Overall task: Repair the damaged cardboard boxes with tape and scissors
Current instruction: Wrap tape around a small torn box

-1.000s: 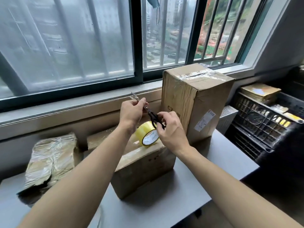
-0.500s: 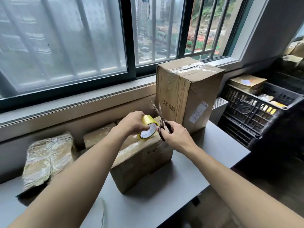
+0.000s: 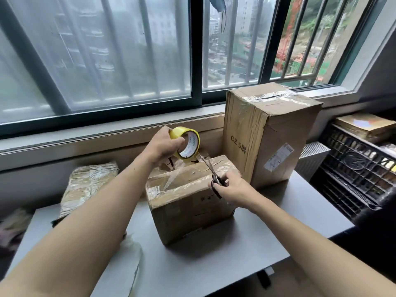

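- Cutting tape looks like the step in hand: right hand [image 3: 232, 192] grips the scissors [image 3: 214, 177] by the dark handles, blades angled up toward the strip coming off the roll.
- Left hand [image 3: 164, 147] grips the yellow tape roll [image 3: 188, 144], fingers through the core, raised above the box's far edge; probably held high to keep the strip taut for the cut.
- Thin clear strip runs from roll down to the blades; whether the blades are around it or just beside it, cannot tell.
- Damaged cardboard box [image 3: 190, 202] sits mid-bench [image 3: 225, 254] under both hands, top flaps torn and cracked at the far side, clear tape already wrinkled across the top and near left corner.
- Loose pale scrap [image 3: 132, 256] lies near the bench's front left, likely offcut or backing.
- Flattened taped package [image 3: 90, 185] at the bench's far left edge, well apart from the hands, possibly next in line.
- Tall box [image 3: 263, 133] stands upright at the far right corner, just beside the small box, top seam taped, label on its right face.
- Black crate [image 3: 360, 168] off the bench to the right, cardboard stacked on it.
- Barred window [image 3: 128, 61] behind.
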Demonstrator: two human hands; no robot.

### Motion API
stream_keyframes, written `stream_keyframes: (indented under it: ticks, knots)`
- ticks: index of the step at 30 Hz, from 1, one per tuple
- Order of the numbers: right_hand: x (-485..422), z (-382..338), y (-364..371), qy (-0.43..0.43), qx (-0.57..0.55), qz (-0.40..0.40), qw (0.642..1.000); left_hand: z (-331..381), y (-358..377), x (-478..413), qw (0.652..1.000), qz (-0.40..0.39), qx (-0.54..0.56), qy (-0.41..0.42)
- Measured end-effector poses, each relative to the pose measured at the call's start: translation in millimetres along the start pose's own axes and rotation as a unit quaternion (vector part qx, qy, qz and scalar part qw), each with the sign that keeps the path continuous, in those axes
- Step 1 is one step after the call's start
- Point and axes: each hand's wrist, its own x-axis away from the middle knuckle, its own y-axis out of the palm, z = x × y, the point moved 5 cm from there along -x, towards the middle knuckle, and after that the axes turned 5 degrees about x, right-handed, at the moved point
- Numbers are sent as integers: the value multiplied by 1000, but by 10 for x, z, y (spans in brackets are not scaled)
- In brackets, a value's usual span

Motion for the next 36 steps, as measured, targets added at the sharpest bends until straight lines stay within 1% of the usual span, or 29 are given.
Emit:
stream_keyframes:
  ticks: [3, 7, 11, 14, 19, 26, 31, 36]
  knots:
    - [44, -24, 91, -17, 28, -58, 998, 19, -25, 23, 1000, 4, 1, 5]
    - [9, -142, 189, -20, 53, -91, 994, 61, 46, 43, 999, -22, -14, 25]
    - [-28, -279, 245, -3, 75, -105, 992, 89, 105, 20, 997, -42, -52, 39]
    - [-54, -391, 276, -15, 71, -103, 992, 103, 133, -3, 995, -52, -68, 53]
    - [-92, -508, 326, -18, 60, -95, 993, 68, 197, -38, 994, -75, -54, 58]
    - [-163, -490, 400, 21, 50, -78, 995, 42, 182, -62, 992, -86, -45, 76]
    - [-258, -526, 449, 9, 9, -52, 999, 38, 168, -90, 991, -94, -44, 85]
    - [-339, -492, 514, 18, -26, -26, 999, 23, 166, -111, 990, -100, -43, 90]
